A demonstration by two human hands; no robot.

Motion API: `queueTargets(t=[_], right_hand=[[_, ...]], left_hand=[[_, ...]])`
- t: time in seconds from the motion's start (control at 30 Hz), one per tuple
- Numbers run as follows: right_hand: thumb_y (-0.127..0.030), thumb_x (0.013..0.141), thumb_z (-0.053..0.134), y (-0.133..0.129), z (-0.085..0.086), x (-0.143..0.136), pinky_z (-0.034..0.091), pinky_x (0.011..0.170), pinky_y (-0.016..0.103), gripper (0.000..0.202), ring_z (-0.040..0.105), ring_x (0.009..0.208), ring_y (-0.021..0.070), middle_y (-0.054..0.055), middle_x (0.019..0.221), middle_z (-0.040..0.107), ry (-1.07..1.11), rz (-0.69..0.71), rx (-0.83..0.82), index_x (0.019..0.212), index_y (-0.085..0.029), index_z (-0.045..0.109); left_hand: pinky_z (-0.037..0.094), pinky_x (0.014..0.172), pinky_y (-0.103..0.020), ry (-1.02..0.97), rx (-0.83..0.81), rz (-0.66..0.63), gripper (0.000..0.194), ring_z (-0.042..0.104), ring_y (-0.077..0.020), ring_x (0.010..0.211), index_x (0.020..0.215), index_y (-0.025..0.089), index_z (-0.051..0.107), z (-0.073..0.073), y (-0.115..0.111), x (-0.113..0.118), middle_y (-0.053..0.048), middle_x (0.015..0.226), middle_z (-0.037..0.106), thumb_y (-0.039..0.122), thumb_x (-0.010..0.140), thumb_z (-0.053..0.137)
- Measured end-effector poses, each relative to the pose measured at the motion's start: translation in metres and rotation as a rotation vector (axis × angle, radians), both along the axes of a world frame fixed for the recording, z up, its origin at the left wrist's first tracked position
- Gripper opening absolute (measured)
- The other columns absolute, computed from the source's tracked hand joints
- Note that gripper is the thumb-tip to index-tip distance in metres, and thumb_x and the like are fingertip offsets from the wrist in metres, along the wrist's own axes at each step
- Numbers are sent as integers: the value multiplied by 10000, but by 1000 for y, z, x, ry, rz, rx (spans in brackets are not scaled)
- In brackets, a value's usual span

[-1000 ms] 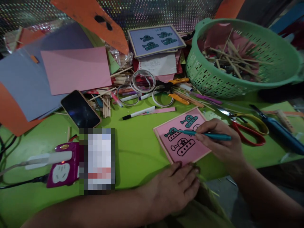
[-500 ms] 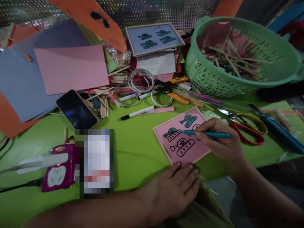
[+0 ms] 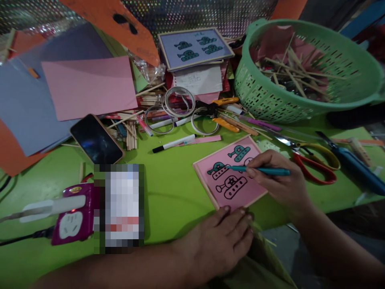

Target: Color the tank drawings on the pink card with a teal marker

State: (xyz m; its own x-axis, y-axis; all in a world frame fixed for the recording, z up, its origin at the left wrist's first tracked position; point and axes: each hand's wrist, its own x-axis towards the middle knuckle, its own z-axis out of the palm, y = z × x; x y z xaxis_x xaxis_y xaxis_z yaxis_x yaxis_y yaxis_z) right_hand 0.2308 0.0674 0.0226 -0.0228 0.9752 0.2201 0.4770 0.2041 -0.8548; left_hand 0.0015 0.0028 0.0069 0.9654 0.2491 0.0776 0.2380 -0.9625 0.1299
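A pink card with a thin wooden frame [image 3: 207, 188] lies on the green table, bearing several black-outlined tank drawings. The upper tank is coloured teal, the left one is teal in its top part, and the lower one is plain pink inside. My right hand [image 3: 278, 178] pinches a teal marker [image 3: 273, 171], its tip at the left tank. The right-hand tank is partly hidden by my fingers. My left hand [image 3: 225, 237] lies with fingers spread at the card's lower edge, its fingertips against the frame.
Behind the card are tape rolls [image 3: 179, 102], a white marker [image 3: 174, 143] and orange-handled pliers [image 3: 225, 124]. A green basket [image 3: 270, 96] of sticks stands back right, near red-and-yellow scissors [image 3: 315, 168]. Left are a phone [image 3: 96, 138] and a magenta power socket [image 3: 73, 212].
The marker tip has shifted very slightly at the left tank. My left hand rests in the same place, and the view has moved a little.
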Motion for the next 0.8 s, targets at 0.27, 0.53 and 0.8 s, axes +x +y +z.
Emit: queueTargets(t=[0.27, 0.53, 0.8], right_hand=[[-179, 852, 742, 0, 0, 0, 470, 483, 266, 115, 584, 525, 146, -26, 654, 667, -18, 12, -8, 823, -267, 674], [-203, 850, 752, -1, 1, 0, 453, 459, 266, 105, 567, 502, 141, -28, 636, 658, -18, -14, -15, 817, -257, 669], [-265, 850, 774, 1, 8, -4, 426, 430, 275, 140, 543, 474, 137, -29, 607, 645, -50, -53, -21, 779, -261, 654]], left_hand=[[433, 1143, -372, -65, 0, 54, 443, 559, -207, 1425, 1485, 207, 603, -1, -2, 0, -39, 1575, 580, 228, 1105, 377], [436, 1147, -386, -40, -17, 22, 465, 543, -227, 1446, 1519, 173, 564, -2, -2, 0, -65, 1595, 556, 212, 1112, 341], [421, 1167, -401, 69, -34, -46, 492, 506, -232, 1482, 1577, 151, 484, 4, 3, 0, -100, 1653, 477, 210, 1115, 322]])
